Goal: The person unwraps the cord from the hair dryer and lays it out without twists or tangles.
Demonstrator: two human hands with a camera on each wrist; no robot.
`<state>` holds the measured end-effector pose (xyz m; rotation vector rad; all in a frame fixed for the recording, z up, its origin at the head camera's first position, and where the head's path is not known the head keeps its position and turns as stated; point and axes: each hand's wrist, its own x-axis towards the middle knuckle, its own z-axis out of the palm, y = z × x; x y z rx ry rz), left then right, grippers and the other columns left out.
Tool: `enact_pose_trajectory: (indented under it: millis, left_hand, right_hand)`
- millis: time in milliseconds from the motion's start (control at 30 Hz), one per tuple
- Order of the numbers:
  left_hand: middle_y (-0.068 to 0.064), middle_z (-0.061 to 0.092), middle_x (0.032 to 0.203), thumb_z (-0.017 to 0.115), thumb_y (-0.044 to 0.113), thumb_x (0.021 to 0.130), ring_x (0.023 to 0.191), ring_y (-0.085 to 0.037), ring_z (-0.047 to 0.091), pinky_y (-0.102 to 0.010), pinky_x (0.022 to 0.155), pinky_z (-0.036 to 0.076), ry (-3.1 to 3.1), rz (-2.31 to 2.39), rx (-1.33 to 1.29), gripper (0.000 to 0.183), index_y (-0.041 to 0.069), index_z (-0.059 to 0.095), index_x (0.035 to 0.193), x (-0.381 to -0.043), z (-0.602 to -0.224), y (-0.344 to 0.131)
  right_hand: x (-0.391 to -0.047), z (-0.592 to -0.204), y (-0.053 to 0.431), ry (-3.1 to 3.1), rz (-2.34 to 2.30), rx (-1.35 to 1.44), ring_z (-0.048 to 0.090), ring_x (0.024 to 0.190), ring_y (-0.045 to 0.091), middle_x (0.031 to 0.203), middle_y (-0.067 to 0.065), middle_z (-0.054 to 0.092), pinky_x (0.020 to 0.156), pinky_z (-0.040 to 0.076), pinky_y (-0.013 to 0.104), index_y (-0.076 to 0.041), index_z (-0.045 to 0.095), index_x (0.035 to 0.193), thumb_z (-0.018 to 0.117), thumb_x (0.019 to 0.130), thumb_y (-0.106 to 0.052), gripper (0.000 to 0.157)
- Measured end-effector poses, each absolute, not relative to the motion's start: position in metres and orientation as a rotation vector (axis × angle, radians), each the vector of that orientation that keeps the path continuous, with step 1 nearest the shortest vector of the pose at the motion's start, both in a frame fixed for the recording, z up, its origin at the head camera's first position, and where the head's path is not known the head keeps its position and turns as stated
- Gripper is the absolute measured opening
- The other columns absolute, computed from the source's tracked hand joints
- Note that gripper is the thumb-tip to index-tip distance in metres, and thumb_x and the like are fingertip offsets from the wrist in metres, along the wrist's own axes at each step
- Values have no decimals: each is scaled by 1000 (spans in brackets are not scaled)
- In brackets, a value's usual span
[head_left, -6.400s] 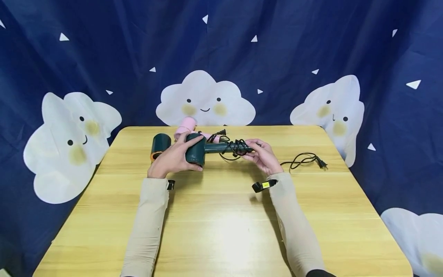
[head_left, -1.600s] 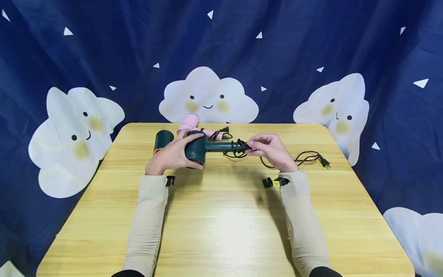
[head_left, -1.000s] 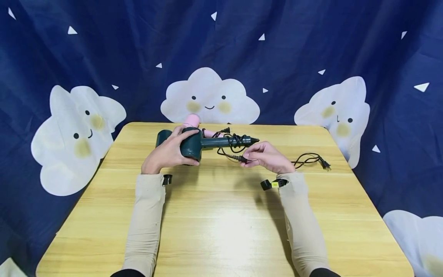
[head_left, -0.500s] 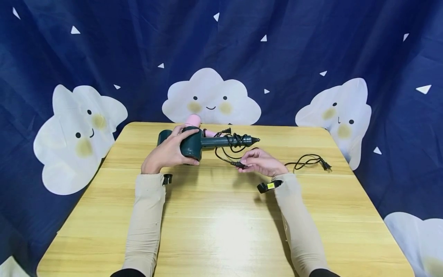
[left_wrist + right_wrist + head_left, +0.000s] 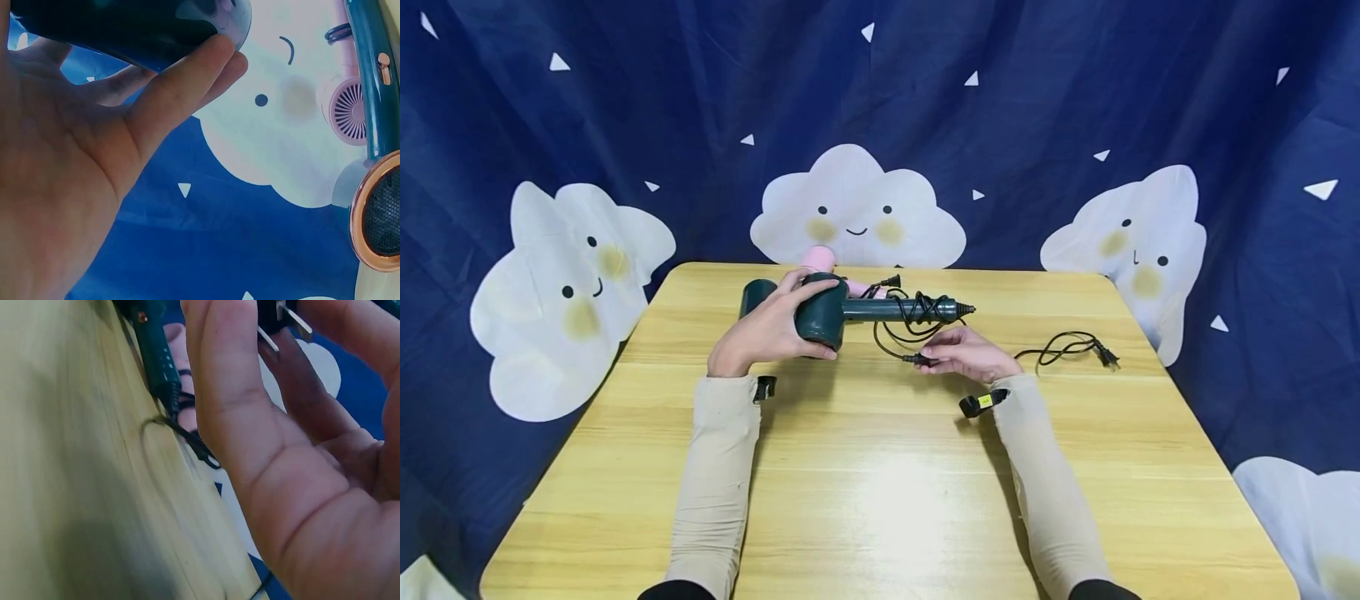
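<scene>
My left hand grips the barrel of a dark green hair dryer and holds it with the handle pointing right. A black cord is wound in loose coils round the end of that handle. Below it, my right hand pinches the cord's plug; metal prongs show between the fingers in the right wrist view. A slack loop of cord hangs between plug and handle. Behind my left hand is a second dark green hair dryer, whose copper-ringed grille shows in the left wrist view.
A pink hair dryer lies at the back of the wooden table, partly hidden, its black plug beside it. Another black cord with a plug lies to the right. A dark blue curtain with cloud prints hangs behind.
My right hand has left the handle's end, drawing the plug down and toward me, so a cord loop now hangs loose. My left hand keeps its grip on the hair dryer.
</scene>
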<state>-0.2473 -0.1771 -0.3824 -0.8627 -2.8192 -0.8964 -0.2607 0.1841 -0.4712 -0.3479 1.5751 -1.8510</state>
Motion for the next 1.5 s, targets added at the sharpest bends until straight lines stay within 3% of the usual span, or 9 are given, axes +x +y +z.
enact_pose_trajectory:
  millis: [133, 267, 400, 567, 667, 833, 933, 1067, 1500]
  left_hand:
    - [-2, 31, 152, 89, 63, 54, 122, -25, 50, -45, 99, 48, -2819, -888, -905, 108, 41, 39, 147, -246, -380, -174]
    - [-3, 30, 152, 84, 71, 52, 123, -25, 49, -45, 100, 48, -2833, -893, -928, 108, 42, 40, 147, -246, -380, -170]
    - [-4, 26, 156, 89, 62, 54, 124, -29, 48, -47, 99, 48, -2843, -929, -942, 106, 43, 40, 146, -245, -379, -166]
    - [-2, 24, 158, 93, 54, 55, 123, -29, 49, -47, 98, 48, -2862, -945, -937, 105, 45, 40, 145, -243, -379, -162]
    - [-3, 24, 158, 93, 53, 55, 125, -29, 48, -47, 99, 47, -2869, -948, -945, 105, 46, 40, 145, -243, -380, -160]
    - [-5, 23, 159, 94, 50, 56, 130, -32, 47, -49, 103, 45, -2875, -980, -978, 104, 43, 41, 146, -243, -382, -157]
    - [-6, 21, 160, 93, 52, 56, 131, -33, 47, -49, 103, 45, -2881, -980, -986, 105, 43, 41, 146, -244, -383, -155]
    - [-6, 20, 161, 93, 51, 56, 131, -32, 46, -49, 103, 45, -2899, -974, -983, 104, 41, 42, 146, -244, -384, -153]
    - [-7, 18, 162, 92, 53, 56, 130, -33, 47, -48, 102, 46, -2918, -955, -995, 104, 39, 42, 146, -244, -386, -150]
  right_hand:
    - [-262, -471, 193, 1575, -1921, -327, 73, 94, 25, 101, 11, 74, 88, 57, 32, 3, 67, 112, 58, 95, 1, 19]
    - [-263, -470, 202, 1593, -1977, -269, 72, 98, 24, 103, 7, 74, 91, 56, 31, -5, 72, 102, 54, 97, 2, 20]
    - [-264, -468, 210, 1612, -2045, -159, 72, 99, 21, 102, 6, 73, 97, 52, 32, -6, 72, 97, 51, 96, 7, 25]
    - [-264, -462, 218, 1581, -2172, -128, 72, 89, 16, 102, 6, 70, 88, 56, 24, -7, 67, 103, 43, 90, 18, 36]
    - [-264, -458, 221, 1574, -2248, -102, 72, 83, 12, 102, 4, 70, 78, 57, 19, -6, 65, 107, 45, 93, 13, 30]
    - [-264, -451, 225, 1613, -2332, 22, 70, 75, 6, 96, -2, 74, 61, 54, 15, -6, 68, 109, 57, 99, -10, 15]
    - [-265, -446, 226, 1588, -2410, 77, 72, 77, 8, 92, 1, 75, 65, 55, 15, -8, 71, 104, 59, 98, -10, 13]
    - [-265, -440, 228, 1508, -2529, 81, 74, 81, 13, 94, 7, 72, 80, 56, 18, -3, 70, 102, 60, 96, -5, 11]
    - [-258, -419, 226, 1390, -2637, -26, 74, 81, 14, 91, 9, 72, 81, 57, 21, 1, 68, 106, 62, 95, -7, 15]
